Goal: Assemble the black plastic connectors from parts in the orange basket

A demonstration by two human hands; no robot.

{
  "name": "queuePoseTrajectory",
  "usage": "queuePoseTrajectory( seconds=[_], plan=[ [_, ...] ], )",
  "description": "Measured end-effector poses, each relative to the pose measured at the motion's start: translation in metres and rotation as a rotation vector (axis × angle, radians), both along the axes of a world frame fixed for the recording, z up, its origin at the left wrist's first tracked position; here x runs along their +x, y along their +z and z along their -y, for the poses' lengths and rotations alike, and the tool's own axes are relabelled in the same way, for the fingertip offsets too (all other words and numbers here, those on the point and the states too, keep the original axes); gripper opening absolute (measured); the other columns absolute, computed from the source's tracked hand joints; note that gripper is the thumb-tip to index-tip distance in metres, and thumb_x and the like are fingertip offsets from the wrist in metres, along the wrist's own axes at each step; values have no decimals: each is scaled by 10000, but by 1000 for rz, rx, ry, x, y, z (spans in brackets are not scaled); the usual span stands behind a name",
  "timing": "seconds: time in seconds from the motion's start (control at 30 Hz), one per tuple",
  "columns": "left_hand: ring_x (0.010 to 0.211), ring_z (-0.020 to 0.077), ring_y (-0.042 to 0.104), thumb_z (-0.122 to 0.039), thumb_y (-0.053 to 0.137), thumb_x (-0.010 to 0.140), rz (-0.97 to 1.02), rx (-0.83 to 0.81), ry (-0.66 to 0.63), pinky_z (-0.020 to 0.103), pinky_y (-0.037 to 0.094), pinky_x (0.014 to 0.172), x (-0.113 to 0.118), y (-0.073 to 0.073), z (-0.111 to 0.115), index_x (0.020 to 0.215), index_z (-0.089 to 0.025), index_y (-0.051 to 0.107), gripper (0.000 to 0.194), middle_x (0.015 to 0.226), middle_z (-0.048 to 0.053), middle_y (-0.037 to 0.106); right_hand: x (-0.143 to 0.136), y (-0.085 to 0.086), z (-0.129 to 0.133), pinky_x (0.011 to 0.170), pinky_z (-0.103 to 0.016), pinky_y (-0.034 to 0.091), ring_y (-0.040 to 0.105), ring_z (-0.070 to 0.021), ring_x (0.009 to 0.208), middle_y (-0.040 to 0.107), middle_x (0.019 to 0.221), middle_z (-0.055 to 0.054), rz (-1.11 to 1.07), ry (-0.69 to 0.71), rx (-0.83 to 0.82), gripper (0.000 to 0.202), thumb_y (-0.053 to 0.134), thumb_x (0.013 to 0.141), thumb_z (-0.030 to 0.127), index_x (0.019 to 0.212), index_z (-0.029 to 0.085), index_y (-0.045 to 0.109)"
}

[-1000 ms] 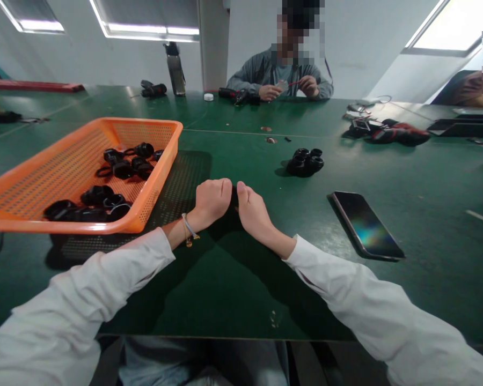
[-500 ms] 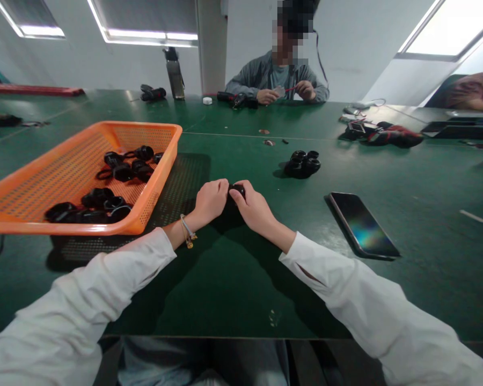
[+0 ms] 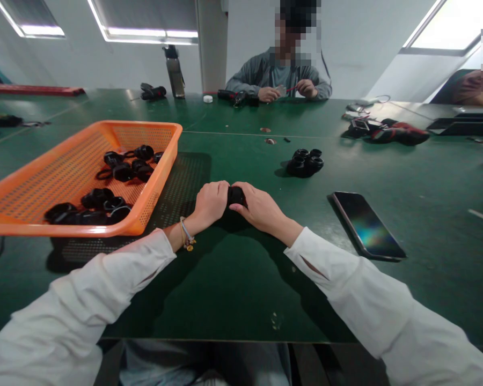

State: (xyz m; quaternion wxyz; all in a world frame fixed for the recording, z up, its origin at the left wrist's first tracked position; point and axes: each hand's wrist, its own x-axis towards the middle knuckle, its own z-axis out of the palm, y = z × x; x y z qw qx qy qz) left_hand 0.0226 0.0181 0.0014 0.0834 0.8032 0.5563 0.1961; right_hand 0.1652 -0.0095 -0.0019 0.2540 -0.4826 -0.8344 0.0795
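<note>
- Right hand (image 3: pixel 262 208): grip changed over the last half second. Thumb lay across the top of the black piece (image 3: pixel 236 197); it now sits lower, on the near side, with the fingers curled over the far side.
- Left hand (image 3: pixel 212 202): much as before, fingers folded around the piece's left end (fingertips hidden).
- Black piece: one, pinched between both hands just above or on the worktop (image 3: pixel 241 289) (contact beneath cannot be told), right of the basket. More of its near face shows than half a second ago.
- Orange basket (image 3: pixel 84 230): one, unmoved, at the person's left. Black parts inside lie in two groups, a far group (image 3: pixel 123 171) and a near group (image 3: pixel 92 198); they overlap too much for a sure count.
- Black cluster (image 3: pixel 305 165): one, standing on the worktop beyond the right hand, about four round tops showing.
- Phone (image 3: pixel 366 225): one, lying flat, screen up, at the right.
- Far side: one bottle (image 3: pixel 174 72), upright; one small white object (image 3: pixel 207 99) near it.
- Other people: two, one opposite (image 3: pixel 282 75), one at the right edge (image 3: pixel 469 88).
</note>
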Motion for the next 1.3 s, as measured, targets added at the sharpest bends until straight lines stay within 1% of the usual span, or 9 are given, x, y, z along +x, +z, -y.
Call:
queuePoseTrajectory(
  seconds=[0.2,0.33,0.5,0.57,0.63,0.77,0.9,1.07,1.3],
  plan=[
    [805,221,608,-186,279,869,-88,69,-12,310,427,677,-1,4,3,868,-118,627,355,901,125,679,-12,-2,9,697,-353,456,617,-259,837,621,1017,-155,-130,-122,-53,315,478,857,318,1093,109,457],
    [769,216,615,-180,245,874,-72,73,8,300,412,637,0,4,2,827,-116,634,397,867,122,687,-18,-4,12,643,-312,425,593,-215,725,633,839,-109,-302,-202,-137,253,411,883,342,996,129,490],
    [718,209,620,-211,223,881,-66,148,-10,287,382,592,-3,1,-1,788,-121,642,439,815,118,696,-23,-6,10,494,-241,363,475,-117,501,528,610,-7,-612,-211,-363,305,346,892,431,750,189,465],
    [678,198,615,-221,212,880,-50,189,-30,278,367,570,-4,0,-2,775,-125,643,454,783,112,695,-25,-6,10,443,-227,334,428,-95,439,484,560,17,-711,-208,-475,355,315,891,467,700,194,437],
    [646,186,604,-228,207,879,-18,214,-41,269,355,555,-4,-1,-2,776,-131,642,457,748,100,689,-24,-6,9,436,-223,330,423,-89,430,471,543,27,-746,-191,-498,359,324,884,475,688,193,431],
    [628,162,575,-214,219,875,124,170,-11,257,344,561,-1,0,-2,773,-139,627,427,710,68,661,-17,-4,7,506,-241,385,496,-113,515,531,624,10,-688,-151,-410,248,392,869,411,845,179,476],
    [616,151,547,-211,254,868,195,12,40,255,322,548,2,4,-1,664,-140,596,405,675,55,635,-7,-3,4,660,-306,433,571,-172,718,600,873,-64,-450,-120,-213,267,517,801,271,1036,165,447],
    [719,184,587,-243,255,881,131,-105,127,267,340,579,3,8,1,718,-131,632,426,794,93,673,2,-3,1,737,-348,451,589,-208,841,594,1019,-110,-274,15,-122,337,535,779,211,1090,162,417],
    [817,215,607,-256,228,904,-23,-77,167,282,383,660,3,8,3,786,-106,657,470,869,135,680,3,-3,3,771,-378,455,589,-248,932,595,1074,-147,-175,70,-19,312,499,816,242,1104,151,420]
  ],
)
